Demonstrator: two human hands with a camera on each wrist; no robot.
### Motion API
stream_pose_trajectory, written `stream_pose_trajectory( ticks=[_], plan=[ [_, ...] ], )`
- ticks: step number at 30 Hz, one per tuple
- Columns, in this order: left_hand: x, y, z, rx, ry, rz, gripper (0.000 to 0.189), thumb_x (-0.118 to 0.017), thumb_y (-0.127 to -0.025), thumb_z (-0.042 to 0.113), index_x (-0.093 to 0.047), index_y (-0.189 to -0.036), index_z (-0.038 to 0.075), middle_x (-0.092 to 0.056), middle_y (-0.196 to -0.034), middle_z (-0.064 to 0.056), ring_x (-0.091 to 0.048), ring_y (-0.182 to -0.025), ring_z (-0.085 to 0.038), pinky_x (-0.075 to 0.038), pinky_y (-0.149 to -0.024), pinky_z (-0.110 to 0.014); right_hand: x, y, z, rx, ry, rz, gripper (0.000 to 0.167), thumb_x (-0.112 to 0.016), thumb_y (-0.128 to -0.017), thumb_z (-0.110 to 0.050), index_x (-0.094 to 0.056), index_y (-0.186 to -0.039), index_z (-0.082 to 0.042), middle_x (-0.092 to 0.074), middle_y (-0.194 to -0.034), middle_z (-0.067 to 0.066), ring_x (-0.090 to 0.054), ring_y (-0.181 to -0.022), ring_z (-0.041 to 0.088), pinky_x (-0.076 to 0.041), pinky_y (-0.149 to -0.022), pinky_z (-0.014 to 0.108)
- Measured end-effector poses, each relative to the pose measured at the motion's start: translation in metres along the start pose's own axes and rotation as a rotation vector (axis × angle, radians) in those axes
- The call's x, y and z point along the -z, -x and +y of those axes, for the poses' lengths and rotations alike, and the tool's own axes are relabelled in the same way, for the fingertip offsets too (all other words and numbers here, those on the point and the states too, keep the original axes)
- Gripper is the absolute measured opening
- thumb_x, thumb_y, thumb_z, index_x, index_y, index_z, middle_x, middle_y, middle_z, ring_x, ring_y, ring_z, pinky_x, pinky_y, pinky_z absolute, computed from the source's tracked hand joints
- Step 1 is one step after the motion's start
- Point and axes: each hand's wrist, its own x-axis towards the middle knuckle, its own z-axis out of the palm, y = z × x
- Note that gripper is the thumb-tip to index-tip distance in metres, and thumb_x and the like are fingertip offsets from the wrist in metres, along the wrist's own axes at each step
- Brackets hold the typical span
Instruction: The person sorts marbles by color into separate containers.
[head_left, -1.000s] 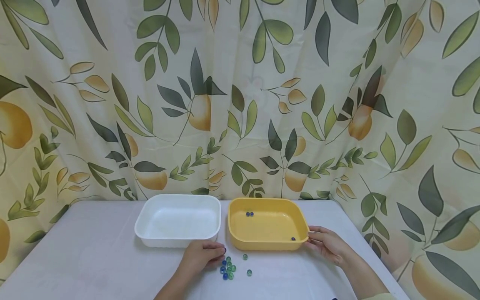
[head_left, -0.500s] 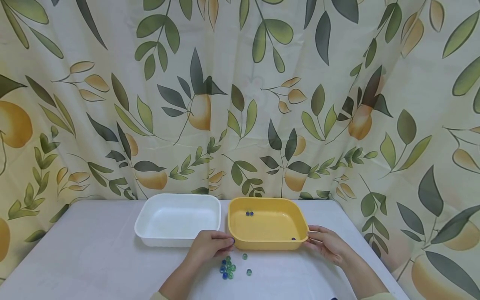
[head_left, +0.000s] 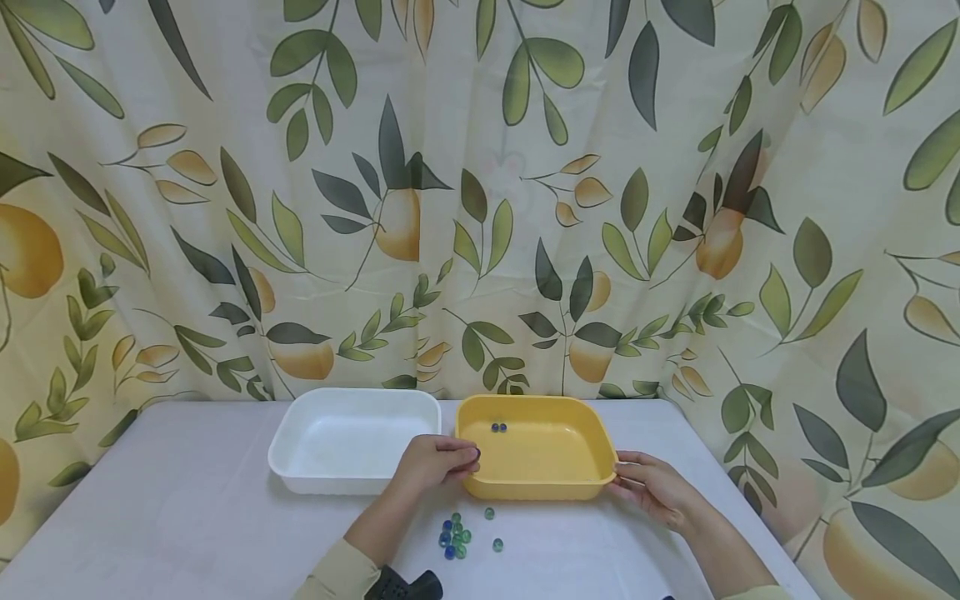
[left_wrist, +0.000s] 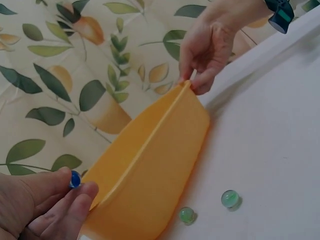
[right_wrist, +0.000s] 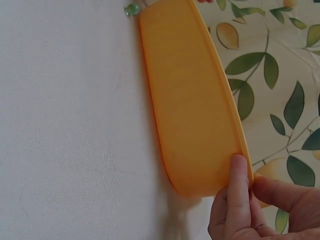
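Observation:
My left hand pinches a blue glass marble between thumb and fingertips, over the left front rim of a yellow plastic tray. In the head view, little of that marble shows past the fingers. Two dark blue marbles lie side by side on the tray's floor near its back wall. At the tray's right front corner, my right hand grips the rim, its thumb and fingers on either side of the wall in the right wrist view.
A white plastic tray stands left of the yellow one. Several blue and green marbles cluster on the white cloth in front, and two green marbles lie apart to their right. A leaf-patterned curtain hangs behind.
My left hand has carried the blue marble up and rightward from beside the cluster to the yellow tray's rim. My right hand keeps its grip on the tray.

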Motion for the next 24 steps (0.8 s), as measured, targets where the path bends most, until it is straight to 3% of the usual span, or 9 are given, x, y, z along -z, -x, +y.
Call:
stream_pose_trajectory(
  ticks=[8, 15, 24],
  plan=[
    [-0.012, -0.019, 0.011, 0.020, 0.003, 0.042, 0.021, -0.074, -0.088, 0.013, -0.073, -0.103, -0.001, -0.075, -0.086, -0.008, -0.073, -0.075, -0.013, -0.060, -0.068, -0.023, 0.002, -0.001, 0.001, 0.004, -0.005, -0.013, 0.058, -0.052, -0.098, 0.001, -0.021, -0.145, 0.013, -0.062, -0.106, 0.014, -0.067, -0.093, 0.017, -0.058, -0.088, 0.031],
    [-0.017, -0.032, 0.018, 0.034, 0.061, 0.065, 0.019, -0.074, -0.087, 0.007, -0.073, -0.102, -0.006, -0.075, -0.084, -0.013, -0.073, -0.072, -0.015, -0.060, -0.066, -0.022, 0.002, -0.001, 0.002, 0.033, -0.010, -0.048, 0.058, -0.052, -0.097, 0.003, -0.020, -0.143, 0.016, -0.062, -0.106, 0.015, -0.067, -0.094, 0.017, -0.058, -0.088, 0.032],
    [-0.022, -0.046, 0.019, 0.022, 0.038, 0.137, 0.018, -0.074, -0.086, 0.007, -0.073, -0.098, -0.008, -0.074, -0.078, -0.013, -0.074, -0.071, -0.020, -0.059, -0.060, -0.019, 0.002, -0.002, 0.001, 0.012, 0.003, -0.007, 0.056, -0.052, -0.097, 0.002, -0.023, -0.144, 0.014, -0.061, -0.109, 0.016, -0.067, -0.094, 0.018, -0.058, -0.088, 0.032]
  ],
)
